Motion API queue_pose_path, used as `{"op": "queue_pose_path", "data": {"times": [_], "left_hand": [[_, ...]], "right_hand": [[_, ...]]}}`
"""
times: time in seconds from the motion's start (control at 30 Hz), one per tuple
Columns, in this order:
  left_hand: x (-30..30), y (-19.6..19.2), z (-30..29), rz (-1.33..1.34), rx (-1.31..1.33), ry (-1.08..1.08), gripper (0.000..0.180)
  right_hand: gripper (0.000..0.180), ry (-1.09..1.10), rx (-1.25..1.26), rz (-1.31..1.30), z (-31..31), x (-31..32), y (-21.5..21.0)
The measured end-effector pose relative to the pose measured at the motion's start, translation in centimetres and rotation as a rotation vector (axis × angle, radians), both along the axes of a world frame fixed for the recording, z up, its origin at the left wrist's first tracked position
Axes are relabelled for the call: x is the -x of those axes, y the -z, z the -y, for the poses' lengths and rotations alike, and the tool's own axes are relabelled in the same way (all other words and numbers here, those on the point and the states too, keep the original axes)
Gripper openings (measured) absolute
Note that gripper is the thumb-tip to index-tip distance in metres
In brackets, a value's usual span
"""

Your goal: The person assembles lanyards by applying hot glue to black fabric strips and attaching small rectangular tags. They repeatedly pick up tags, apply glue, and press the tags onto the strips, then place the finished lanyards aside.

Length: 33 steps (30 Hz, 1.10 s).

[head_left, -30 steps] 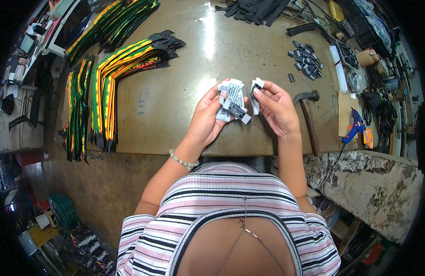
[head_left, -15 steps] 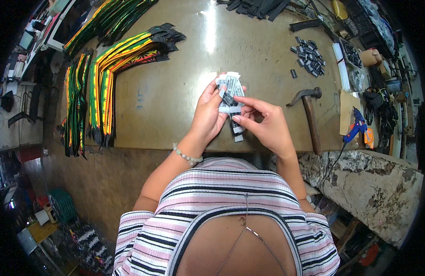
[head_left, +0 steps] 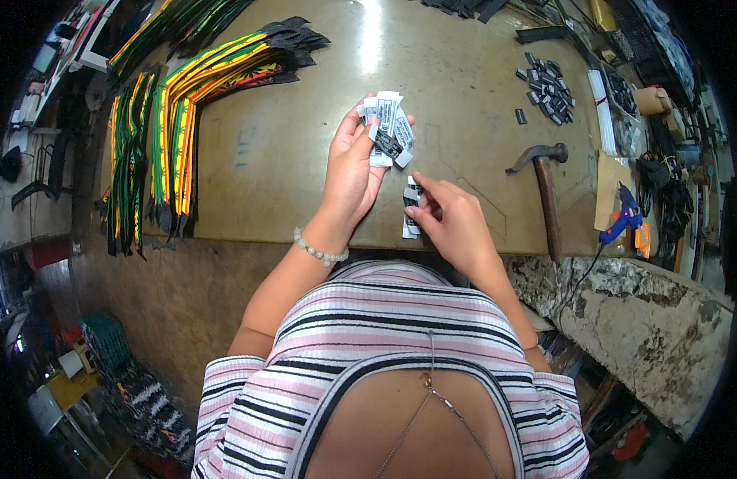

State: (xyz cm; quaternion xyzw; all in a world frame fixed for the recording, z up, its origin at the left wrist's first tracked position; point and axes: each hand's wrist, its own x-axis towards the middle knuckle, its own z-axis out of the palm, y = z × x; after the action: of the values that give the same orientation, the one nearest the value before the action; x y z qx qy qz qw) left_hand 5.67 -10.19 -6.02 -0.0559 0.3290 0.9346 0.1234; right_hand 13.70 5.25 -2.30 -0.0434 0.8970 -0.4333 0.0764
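The left hand (head_left: pixel 355 164) pinches a fanned bunch of white-and-black labels (head_left: pixel 388 116) between its fingers (head_left: pixel 360 145), above the desk (head_left: pixel 281 168). Just beside and nearer the body, the right hand (head_left: pixel 456 222) grips a separate narrow label strip (head_left: pixel 411 227) by its edge; whether that strip touches the desk is unclear. A beaded bracelet (head_left: pixel 318 253) circles the left wrist. To the right lie a wooden-handled hammer (head_left: pixel 550 207), a heap of small black pieces (head_left: pixel 550 89) with one piece (head_left: pixel 521 116) apart, and a blue glue gun (head_left: pixel 625 215). Bundled green, yellow and black bands (head_left: pixel 174 148) cover the desk's left side.
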Motion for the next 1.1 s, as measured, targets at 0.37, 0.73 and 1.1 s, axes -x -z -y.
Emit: {"op": "queue_pose_path", "data": {"times": [0.37,0.73,1.1], "left_hand": [[-0.2,-0.4,0.4,-0.004,0.016,0.112,0.039],[-0.6,-0.1,-0.1,-0.166,0.185,0.214,0.043],[-0.5,0.0,-0.1,-0.103,0.079,0.217,0.044]], "right_hand": [[0.023,-0.119,-0.009,0.131,-2.1,2.8,-3.5],[0.041,-0.394,0.066,-0.245,-1.1,7.0,-4.9],[0.026,-0.297,0.032,-0.408,-1.1,5.7,-3.4]]}}
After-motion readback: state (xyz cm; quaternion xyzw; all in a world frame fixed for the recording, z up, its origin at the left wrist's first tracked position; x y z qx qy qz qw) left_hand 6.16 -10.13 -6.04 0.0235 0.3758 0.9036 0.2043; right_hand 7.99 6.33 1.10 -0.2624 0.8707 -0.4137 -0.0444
